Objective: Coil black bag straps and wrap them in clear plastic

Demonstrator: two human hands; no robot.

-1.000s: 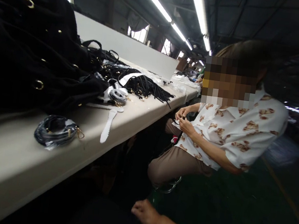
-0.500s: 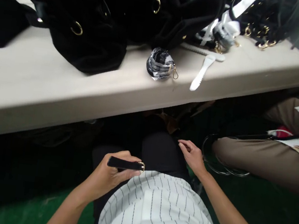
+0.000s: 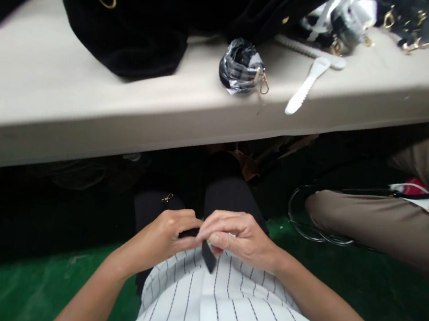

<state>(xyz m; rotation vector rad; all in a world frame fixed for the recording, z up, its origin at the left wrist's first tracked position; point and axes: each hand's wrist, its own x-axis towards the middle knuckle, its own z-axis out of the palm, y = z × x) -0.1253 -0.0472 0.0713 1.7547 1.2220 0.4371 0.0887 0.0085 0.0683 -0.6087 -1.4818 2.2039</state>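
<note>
My left hand [image 3: 165, 233] and my right hand [image 3: 238, 237] meet in my lap, above my striped white shirt. Both are closed on a short black strap [image 3: 208, 254]; one end pokes down between the fingers. A small gold clasp [image 3: 168, 197] shows on my dark trouser leg just beyond the left hand. On the beige table [image 3: 86, 112] ahead lie black velvet bags with gold rings [image 3: 134, 18] and a plastic-wrapped coiled strap with a gold clip [image 3: 242, 67].
A white toothed plastic strip [image 3: 306, 87] lies near the table's edge, with more wrapped straps and gold hardware [image 3: 347, 20] behind it. A seated person's leg in tan trousers [image 3: 372, 223] is at the right. Green floor lies below.
The view swung from the seated person down to my lap. My right hand moved left from my knee and joined the left hand on the black strap.
</note>
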